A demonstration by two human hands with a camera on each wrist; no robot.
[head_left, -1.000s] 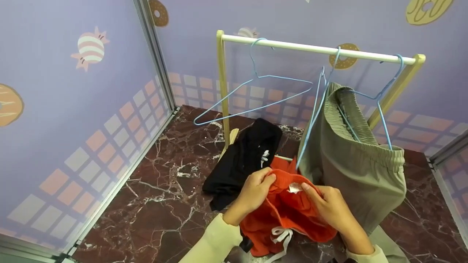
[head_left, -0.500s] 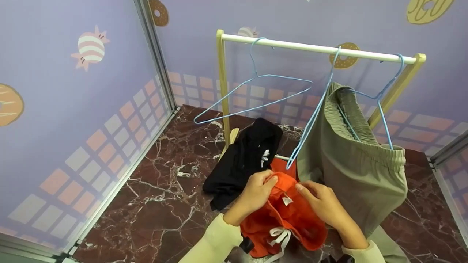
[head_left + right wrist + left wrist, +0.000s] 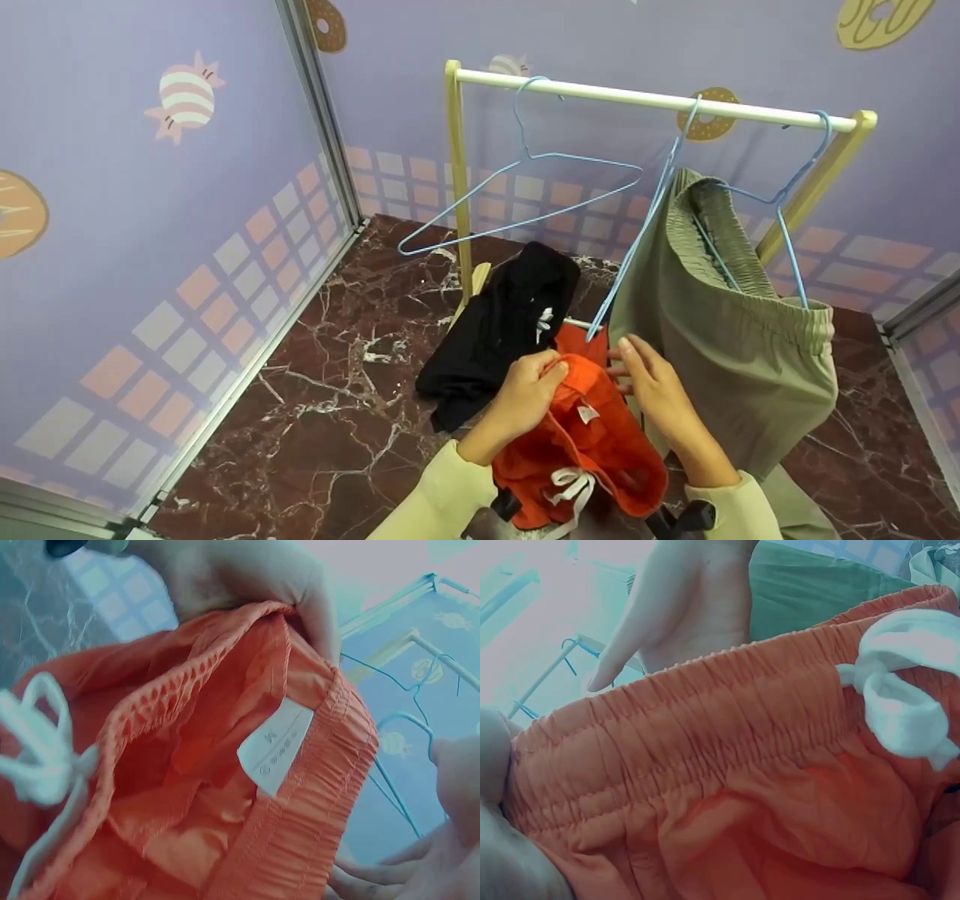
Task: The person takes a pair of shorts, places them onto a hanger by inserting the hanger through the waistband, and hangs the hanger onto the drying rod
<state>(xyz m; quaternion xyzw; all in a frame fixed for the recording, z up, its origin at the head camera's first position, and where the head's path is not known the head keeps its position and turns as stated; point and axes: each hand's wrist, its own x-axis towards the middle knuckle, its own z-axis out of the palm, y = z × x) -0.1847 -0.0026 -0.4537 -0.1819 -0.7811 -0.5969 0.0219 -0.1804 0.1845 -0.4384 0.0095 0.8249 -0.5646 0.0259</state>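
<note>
Left hand [image 3: 523, 391]: thumb and fingers pinch the waistband [image 3: 682, 735] of the orange shorts.
Shorts [image 3: 619, 457]: held by that hand, hanging below and to its right, waist gaping; drawstring [image 3: 574, 487] on the near side, tag [image 3: 276, 746] inside the far side.
Right hand [image 3: 664, 397]: fingers extended, gripping nothing, just right of the waistband; whether a fingertip touches it, I cannot tell.
Handling: the left pinch seems to carry the load alone, so it should stay firm. The elastic will likely bunch; spreading it evenly from both sides, drawstring left slack, should keep the mouth wide.
Middle hanger [image 3: 634, 249]: edge-on, lower tip just beyond the gap between the hands; it could snag the cloth.
Black garment [image 3: 502, 322]: beyond the left hand, slightly left.
Green pants [image 3: 739, 360]: beside and beyond the right hand, on the right hanger [image 3: 790, 247].
Surface [image 3: 315, 450]: dark red, white-veined, under both hands.
Rail [image 3: 652, 99]: well beyond the hands, white; left hanger [image 3: 540, 218] bare.
Wall [image 3: 600, 30]: farthest off, lilac, printed with sweets.
</note>
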